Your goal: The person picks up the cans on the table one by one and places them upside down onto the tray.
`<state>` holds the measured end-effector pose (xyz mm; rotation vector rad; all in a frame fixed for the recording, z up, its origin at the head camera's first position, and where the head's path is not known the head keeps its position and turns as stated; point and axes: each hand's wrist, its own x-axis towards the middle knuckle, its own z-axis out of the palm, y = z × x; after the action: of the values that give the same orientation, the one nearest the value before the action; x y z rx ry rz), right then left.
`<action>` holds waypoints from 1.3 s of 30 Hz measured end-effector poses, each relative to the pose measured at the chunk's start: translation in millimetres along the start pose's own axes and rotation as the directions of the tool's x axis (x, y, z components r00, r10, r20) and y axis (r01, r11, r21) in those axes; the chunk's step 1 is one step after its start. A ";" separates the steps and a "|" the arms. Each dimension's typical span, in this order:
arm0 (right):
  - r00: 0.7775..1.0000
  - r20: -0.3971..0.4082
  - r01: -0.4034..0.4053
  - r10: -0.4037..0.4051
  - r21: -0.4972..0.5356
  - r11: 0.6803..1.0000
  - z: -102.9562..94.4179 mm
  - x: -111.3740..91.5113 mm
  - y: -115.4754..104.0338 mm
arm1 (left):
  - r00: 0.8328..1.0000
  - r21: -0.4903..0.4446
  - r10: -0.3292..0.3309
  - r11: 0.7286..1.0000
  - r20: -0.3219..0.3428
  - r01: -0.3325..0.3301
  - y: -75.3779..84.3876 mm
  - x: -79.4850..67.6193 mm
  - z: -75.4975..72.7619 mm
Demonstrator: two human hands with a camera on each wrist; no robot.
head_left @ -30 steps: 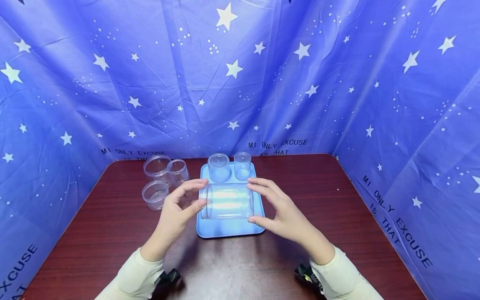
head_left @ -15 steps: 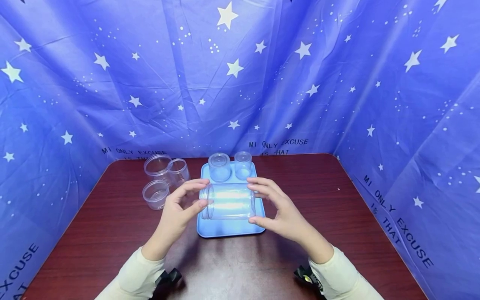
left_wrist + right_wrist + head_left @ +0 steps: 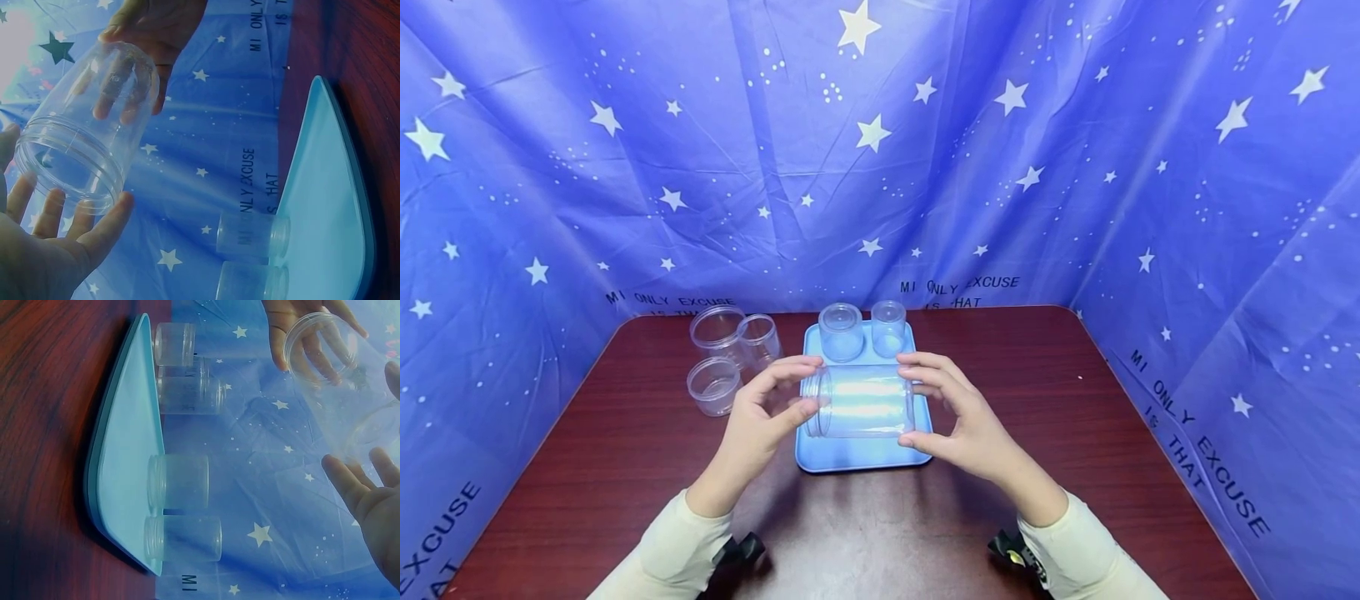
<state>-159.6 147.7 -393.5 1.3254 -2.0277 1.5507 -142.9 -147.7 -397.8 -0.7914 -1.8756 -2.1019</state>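
A large clear plastic jar (image 3: 865,402) lies on its side in the air above a light blue tray (image 3: 865,460), held between both hands. My left hand (image 3: 752,429) grips its threaded, lidless mouth with thumb and fingers spread around the rim, as the left wrist view of the jar (image 3: 94,125) also shows. Around the base end curl the thumb and fingers of my right hand (image 3: 966,421). At the tray's far end, two smaller clear jars stand mouth down: a wider one (image 3: 841,333) and a narrower one (image 3: 889,331).
Left of the tray, three clear containers stand on the dark red wooden table (image 3: 625,467): a wide jar (image 3: 718,329), a slim jar (image 3: 762,340) and a shallow jar (image 3: 713,387). A blue star-print curtain (image 3: 820,167) surrounds the table's back and sides.
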 end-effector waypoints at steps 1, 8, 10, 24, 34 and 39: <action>1.000 -0.005 -0.004 0.004 0.000 1.000 0.2 0.1 -0.4 | 1.000 -0.008 0.002 1.000 0.004 -0.002 -0.6 0.0 0.0; 1.000 -0.023 0.018 -0.018 -0.021 1.000 -0.1 0.1 0.9 | 1.000 -0.020 0.016 1.000 0.024 -0.015 -1.8 0.6 -0.3; 1.000 -0.019 0.024 -0.025 -0.034 0.999 -1.5 0.7 0.6 | 0.999 -0.020 0.018 1.000 0.030 -0.017 -2.0 0.5 -0.4; 0.999 0.003 0.045 -0.045 -0.083 0.995 -7.1 4.2 -2.1 | 0.996 -0.061 0.034 0.998 0.088 -0.028 -5.1 0.3 -3.4; 0.997 0.022 0.081 -0.080 -0.079 0.994 -12.2 10.7 -9.5 | 0.987 -0.086 0.072 0.994 0.142 -0.060 -3.3 1.5 -7.7; 0.995 0.038 0.094 -0.091 -0.095 0.991 -16.1 13.4 -12.1 | 0.983 -0.097 0.094 0.992 0.158 -0.080 -3.0 1.8 -8.7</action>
<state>-162.4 154.9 -370.5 1.3957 -2.0038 1.3816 -148.0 -155.2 -399.8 -1.0750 -1.7962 -2.1391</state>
